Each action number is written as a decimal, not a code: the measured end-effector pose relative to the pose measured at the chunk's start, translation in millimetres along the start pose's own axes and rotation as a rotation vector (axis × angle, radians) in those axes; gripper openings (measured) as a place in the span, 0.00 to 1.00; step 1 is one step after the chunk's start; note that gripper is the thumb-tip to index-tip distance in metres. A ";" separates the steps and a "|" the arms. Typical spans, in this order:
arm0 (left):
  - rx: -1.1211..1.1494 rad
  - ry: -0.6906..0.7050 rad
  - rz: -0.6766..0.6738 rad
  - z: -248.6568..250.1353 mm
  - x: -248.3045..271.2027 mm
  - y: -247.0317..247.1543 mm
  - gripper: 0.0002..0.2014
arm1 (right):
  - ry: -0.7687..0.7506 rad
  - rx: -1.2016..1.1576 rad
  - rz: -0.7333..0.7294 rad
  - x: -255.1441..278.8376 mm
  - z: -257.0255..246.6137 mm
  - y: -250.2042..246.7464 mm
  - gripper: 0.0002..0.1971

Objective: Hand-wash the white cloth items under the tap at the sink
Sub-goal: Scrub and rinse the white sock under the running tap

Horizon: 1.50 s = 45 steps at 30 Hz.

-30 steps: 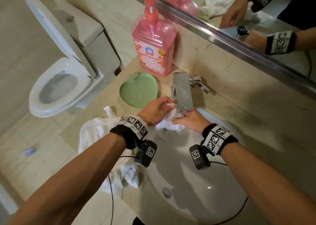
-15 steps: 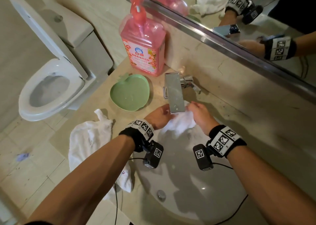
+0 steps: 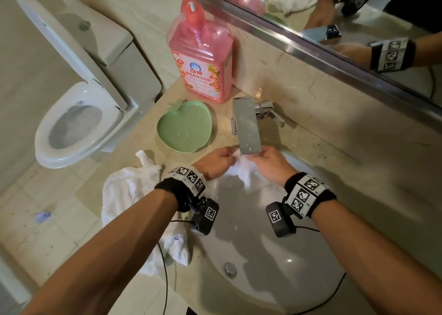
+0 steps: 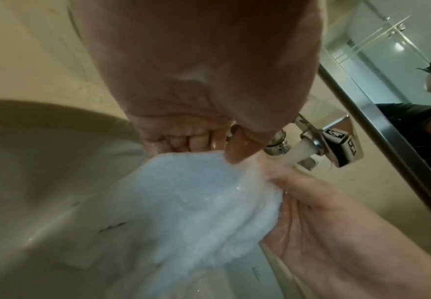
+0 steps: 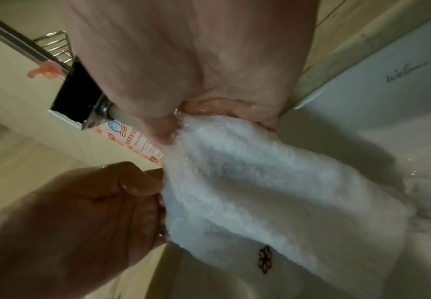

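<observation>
Both hands pinching one wet white cloth directly under the tap spout, water running onto its top edge. Left hand gripping the left end with curled fingers, right hand gripping the right end; cloth stretched between them, long axis running hand to hand, loose tail with a small black emblem hanging toward the wrists into the sink basin. Neither hand nearer: cloth held level by both. Likely rubbing or rinsing step. Second white cloth lying on the bench outside the left forearm, partly draped over the basin rim, apparently waiting. Beyond the left hand, a green apple-shaped dish and pink detergent bottle. Mirror beyond the tap; toilet far left.
</observation>
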<state>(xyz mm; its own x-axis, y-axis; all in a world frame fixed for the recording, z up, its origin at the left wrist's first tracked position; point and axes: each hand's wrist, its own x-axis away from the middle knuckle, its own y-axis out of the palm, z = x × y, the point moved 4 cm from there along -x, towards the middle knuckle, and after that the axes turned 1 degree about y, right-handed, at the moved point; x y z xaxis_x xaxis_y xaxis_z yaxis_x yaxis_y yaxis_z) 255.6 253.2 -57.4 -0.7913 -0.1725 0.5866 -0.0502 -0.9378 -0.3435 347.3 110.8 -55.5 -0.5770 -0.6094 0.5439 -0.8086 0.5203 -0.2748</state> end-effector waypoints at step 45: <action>0.093 0.130 0.017 8.0 -8.1 13.8 0.12 | 0.104 -0.299 0.163 -0.7 9.1 -36.2 0.17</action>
<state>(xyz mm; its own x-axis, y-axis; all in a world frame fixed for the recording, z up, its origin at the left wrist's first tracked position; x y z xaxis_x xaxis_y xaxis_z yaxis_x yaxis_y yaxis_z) 266.2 239.3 -61.1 -0.8642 -0.1542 0.4789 0.0163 -0.9600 -0.2797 375.9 87.0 -53.2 -0.6683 -0.4476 0.5942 -0.6285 0.7670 -0.1291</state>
